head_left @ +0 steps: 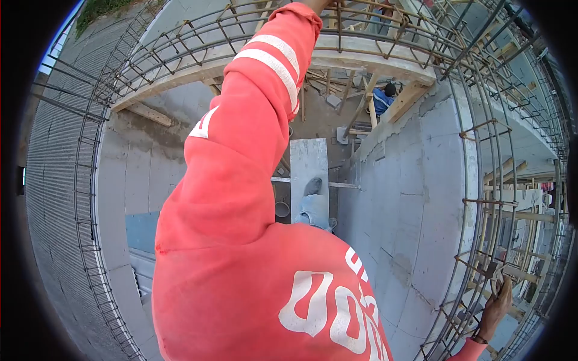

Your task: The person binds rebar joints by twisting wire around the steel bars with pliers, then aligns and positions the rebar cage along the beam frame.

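My left arm in a red sleeve reaches up to the rebar cage [385, 39] over the beam. Only a bit of my left hand [317, 4] shows at the top edge, beside the bars; its fingers are out of sight. At the lower right, my right hand [496, 308] is closed around what look like metal pincers [497, 278], next to a vertical-looking rebar cage [490, 204] along the wall top. Small details of the grip are hard to make out. My shoe [313, 186] stands on a narrow plank [309, 157] below.
Grey block walls [403, 198] flank the plank on both sides. Lower down, a person in blue [383, 99] is among timber props [364, 99]. A bucket [282, 209] sits beside the plank. Corrugated roofing [51, 180] lies at the left, bordered by another rebar cage [87, 198].
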